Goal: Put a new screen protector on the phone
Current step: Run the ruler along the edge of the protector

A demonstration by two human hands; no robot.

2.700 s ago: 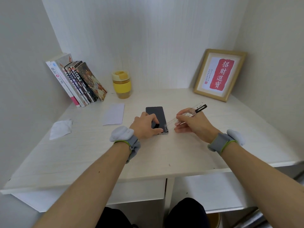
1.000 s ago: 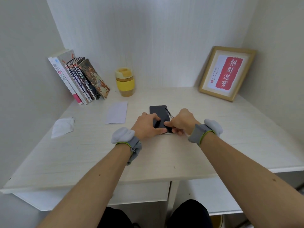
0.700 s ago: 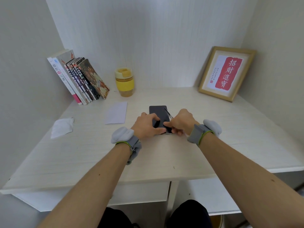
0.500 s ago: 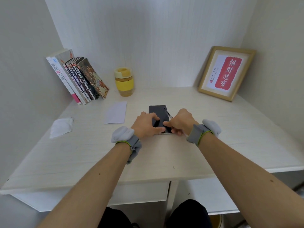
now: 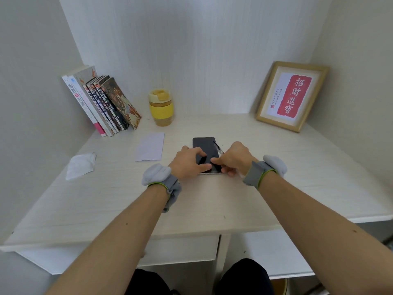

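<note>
Left hand (image 5: 188, 161): at frame centre, laid over the near left part of the phone (image 5: 204, 145), fingers curled onto the dark screen and thumb lying along the near edge; it holds the phone down on the desk (image 5: 276, 177).

Right hand (image 5: 234, 159): just right of centre, at the phone's near right corner, forefinger tip on the screen touching the left thumb, the other fingers curled under. It pinches the near end of a thin clear film, the screen protector (image 5: 218, 146), which runs along the phone's right edge and stands slightly lifted from it. How much of the film already lies on the glass cannot be determined.

Phone: flat on the desk, centre of frame, long axis pointing away from the viewer, far half uncovered by the hands.

Both wrists carry grey bands with green edging.

Surroundings: a white paper sheet (image 5: 150, 146) lies left of the phone, apart from it. A crumpled white wipe (image 5: 80, 166) lies further left, near the left wall. Upper left, a row of books (image 5: 102, 103) leans against the wall. A yellow cup (image 5: 161, 107) with lid stands beside them at the back of the desk. Upper right, a framed picture (image 5: 292, 95) with red calligraphy leans in the corner.
</note>
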